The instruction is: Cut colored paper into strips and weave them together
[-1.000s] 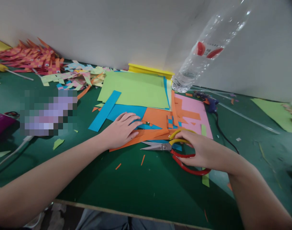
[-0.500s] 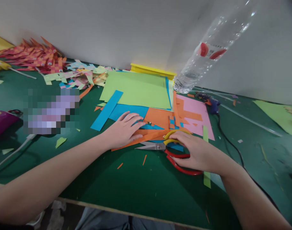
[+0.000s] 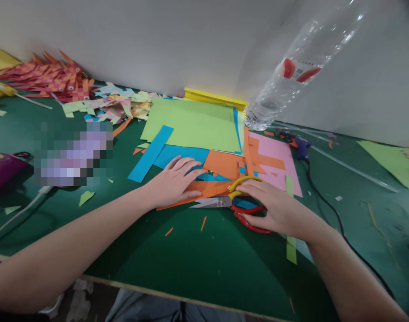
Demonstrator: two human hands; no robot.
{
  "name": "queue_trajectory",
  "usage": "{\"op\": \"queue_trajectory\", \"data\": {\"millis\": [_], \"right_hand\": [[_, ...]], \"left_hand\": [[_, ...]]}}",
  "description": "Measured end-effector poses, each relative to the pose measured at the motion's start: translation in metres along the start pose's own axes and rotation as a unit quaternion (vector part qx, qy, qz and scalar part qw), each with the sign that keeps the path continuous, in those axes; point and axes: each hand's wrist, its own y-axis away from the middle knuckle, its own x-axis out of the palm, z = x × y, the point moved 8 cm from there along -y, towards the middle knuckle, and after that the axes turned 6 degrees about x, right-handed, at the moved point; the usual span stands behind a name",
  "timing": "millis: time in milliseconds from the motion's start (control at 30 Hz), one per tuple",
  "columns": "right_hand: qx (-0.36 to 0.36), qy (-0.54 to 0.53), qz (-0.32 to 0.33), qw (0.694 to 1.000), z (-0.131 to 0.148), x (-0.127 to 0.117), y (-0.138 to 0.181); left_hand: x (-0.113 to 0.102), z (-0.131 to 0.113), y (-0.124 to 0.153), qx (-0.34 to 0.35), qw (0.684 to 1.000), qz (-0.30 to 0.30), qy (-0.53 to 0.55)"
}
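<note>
My left hand (image 3: 175, 179) lies palm down on the paper pieces, fingers stretched out, its thumb resting along an orange paper strip (image 3: 211, 188). In my right hand (image 3: 274, 205) is a pair of scissors (image 3: 221, 202) with one yellow and one red handle. The fingers are on the yellow handle and the thumb is at the red one. The blades point left, slightly parted, just in front of the orange strip. Under and behind my left hand are a blue sheet (image 3: 180, 155) and an orange sheet (image 3: 224, 162). A blue strip (image 3: 150, 154) lies to the left.
Behind the hands lie green sheets (image 3: 194, 123) and a pink sheet (image 3: 281, 156). A clear plastic bottle (image 3: 274, 96) stands near the wall. A glue gun (image 3: 300, 146) with a black cord is at right. Paper scraps (image 3: 117, 105) and red-orange woven paper figures (image 3: 56, 78) are at back left.
The scissors' handles have come closer together as my right hand closes, with the red handle moving up. My left hand has stayed in place on the paper.
</note>
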Motion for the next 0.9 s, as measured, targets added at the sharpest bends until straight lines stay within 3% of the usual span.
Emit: {"op": "queue_trajectory", "data": {"millis": [900], "right_hand": [[-0.009, -0.017, 0.025, 0.999, 0.009, 0.004, -0.002]], "left_hand": [[0.000, -0.001, 0.001, -0.002, 1.000, -0.004, -0.018]]}}
